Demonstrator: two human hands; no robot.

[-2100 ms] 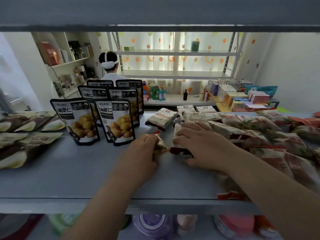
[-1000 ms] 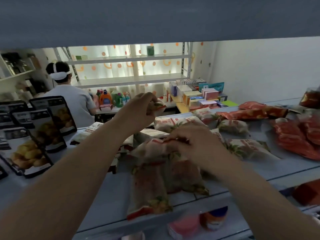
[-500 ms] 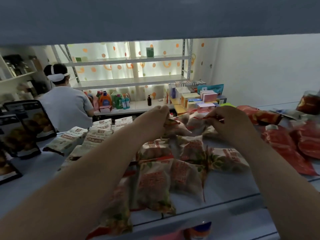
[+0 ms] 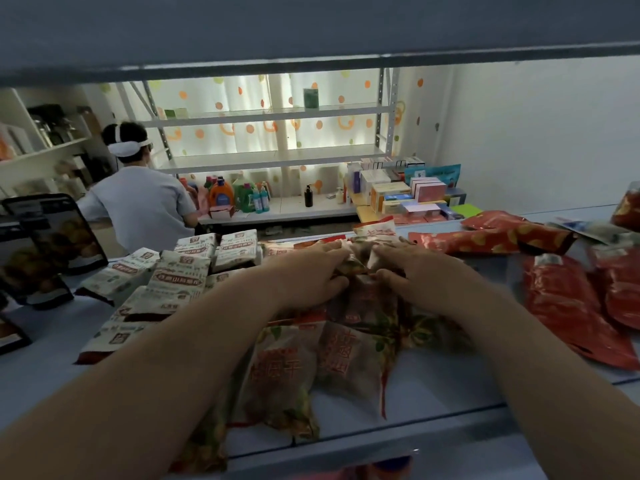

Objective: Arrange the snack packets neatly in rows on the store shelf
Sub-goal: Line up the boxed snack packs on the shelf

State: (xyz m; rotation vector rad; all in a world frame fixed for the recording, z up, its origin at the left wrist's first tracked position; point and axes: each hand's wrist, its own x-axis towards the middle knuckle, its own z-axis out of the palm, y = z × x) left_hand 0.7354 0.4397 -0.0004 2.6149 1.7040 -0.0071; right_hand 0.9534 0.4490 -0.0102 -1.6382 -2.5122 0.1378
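Both hands meet at the middle of the grey-blue shelf [image 4: 433, 386], towards its back. The left hand [image 4: 308, 275] and the right hand [image 4: 419, 277] each pinch a side of one crumpled snack packet [image 4: 358, 268], fingers curled over the top and thumbs tucked in below, so the packet sits bunched between them. It lies at the far end of a loose run of leaf-printed packets [image 4: 287, 368] with red characters, which overlap one another and reach the shelf's front edge (the nearest ones slightly overhang it). To the left, white packets [image 4: 180, 275] lie in rough rows, and beyond them black pouches [image 4: 59, 233] stand upright. To the right, red packets [image 4: 561, 303] lie scattered flat. Behind the shelf, a person in a grey shirt [image 4: 142, 206] faces away, near detergent bottles [image 4: 221, 195] and stacked boxes [image 4: 394, 195] on another rack.
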